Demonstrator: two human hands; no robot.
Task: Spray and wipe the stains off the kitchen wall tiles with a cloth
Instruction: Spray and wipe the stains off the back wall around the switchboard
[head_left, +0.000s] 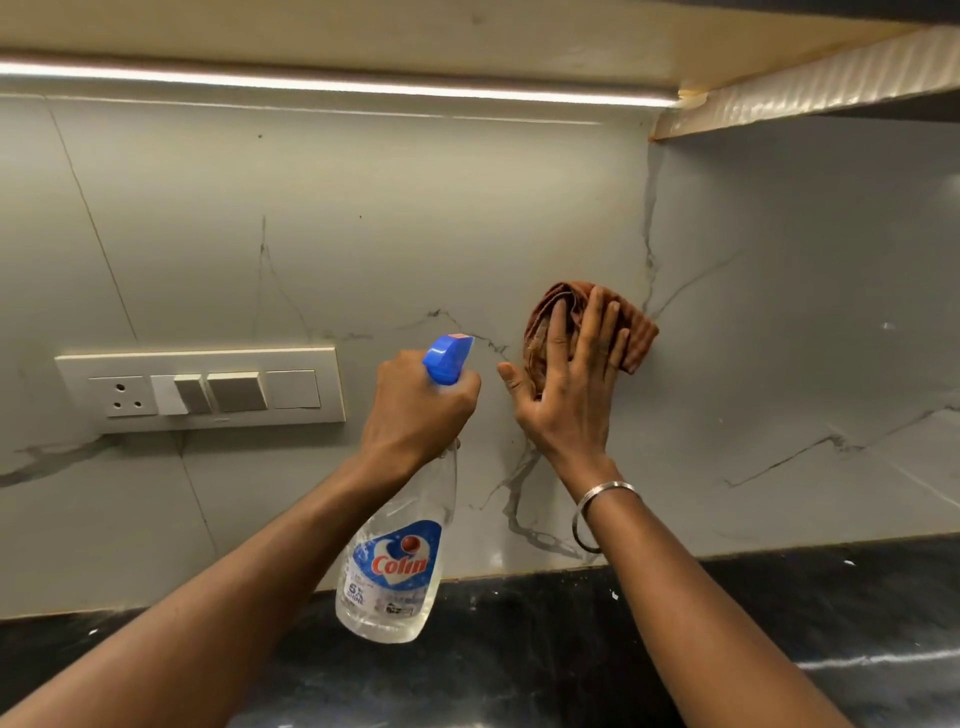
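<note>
one colin spray bottle (395, 566) is gripped at its neck by the left hand (415, 410), just beside the right hand (566, 389), whose flat, spread fingers press one brown cloth (641, 338) to the grey veined wall tiles (415, 218), one switchboard (200, 389) at left, above a black countertop (545, 649).

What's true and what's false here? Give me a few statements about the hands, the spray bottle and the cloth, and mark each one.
1. The left hand grips the Colin spray bottle around its neck. True.
2. The right hand presses a brown cloth against the wall tiles with straight fingers. True.
3. The bottle's trigger head is green. False: it is blue.
4. The switch panel is to the right of the cloth. False: it is on the wall, left of both hands.
5. A metal bangle is on the left wrist. False: it is on the right wrist.
</note>
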